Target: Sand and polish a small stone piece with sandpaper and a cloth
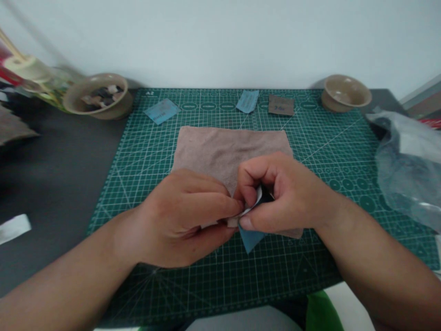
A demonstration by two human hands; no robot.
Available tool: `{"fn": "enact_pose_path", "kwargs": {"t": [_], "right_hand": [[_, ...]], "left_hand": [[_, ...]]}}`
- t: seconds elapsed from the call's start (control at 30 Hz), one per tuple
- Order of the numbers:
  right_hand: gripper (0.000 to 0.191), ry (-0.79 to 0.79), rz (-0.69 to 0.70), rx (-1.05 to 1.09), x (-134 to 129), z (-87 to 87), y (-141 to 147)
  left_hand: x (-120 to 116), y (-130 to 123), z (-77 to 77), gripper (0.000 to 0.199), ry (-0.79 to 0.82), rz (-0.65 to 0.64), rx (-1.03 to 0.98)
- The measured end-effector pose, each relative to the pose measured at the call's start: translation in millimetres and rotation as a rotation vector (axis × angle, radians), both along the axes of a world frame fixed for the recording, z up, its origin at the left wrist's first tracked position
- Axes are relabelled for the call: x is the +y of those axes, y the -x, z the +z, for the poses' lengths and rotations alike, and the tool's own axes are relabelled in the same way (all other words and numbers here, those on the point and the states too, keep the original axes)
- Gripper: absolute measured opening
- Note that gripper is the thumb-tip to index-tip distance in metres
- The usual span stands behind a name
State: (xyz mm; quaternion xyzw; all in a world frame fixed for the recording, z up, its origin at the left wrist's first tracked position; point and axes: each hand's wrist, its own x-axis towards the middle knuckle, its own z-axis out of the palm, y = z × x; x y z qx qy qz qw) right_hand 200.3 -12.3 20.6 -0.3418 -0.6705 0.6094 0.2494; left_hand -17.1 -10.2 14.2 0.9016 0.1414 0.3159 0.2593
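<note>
Both hands meet over a pinkish-brown cloth (220, 147) spread on the mat. My left hand (186, 216) is closed, its thumb and fingers pinching a small pale piece (233, 222) that is mostly hidden. Close against it, my right hand (282, 193) pinches a folded sheet (251, 239), blue on the part hanging below the thumb. White and dark surfaces show between the right fingers, but I cannot tell whether they belong to the same sheet.
A green cutting mat (138, 170) covers much of the dark table. Blue printed squares (161, 111) and a brown square (281, 105) lie at the back. One bowl (98, 96) holds small pieces; another bowl (345, 93) stands right, near a clear plastic bag (409, 170). White scrap (14, 228) lies left.
</note>
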Motion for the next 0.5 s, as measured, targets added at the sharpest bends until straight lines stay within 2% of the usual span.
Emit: {"fn": "enact_pose_path", "kwargs": {"t": [0.1, 0.27, 0.33, 0.5], "right_hand": [[0.024, -0.101, -0.016, -0.066, 0.4, -2.6, 1.4], [0.023, -0.287, -0.065, -0.2, 1.6, -6.2, 4.5], [0.023, -0.249, -0.061, -0.192, 2.4, -4.9, 4.1], [0.023, 0.012, 0.012, -0.006, 3.0, 0.1, -0.4]], "left_hand": [[4.0, 0.5, -3.9, 0.011, -0.005, -0.024, 0.057], [10.3, -1.5, -13.0, 0.017, -0.107, -0.003, 0.177], [10.3, -3.7, -12.3, 0.019, -0.059, -0.016, 0.136], [4.5, -4.7, -2.1, 0.008, 0.147, -0.041, -0.019]]}}
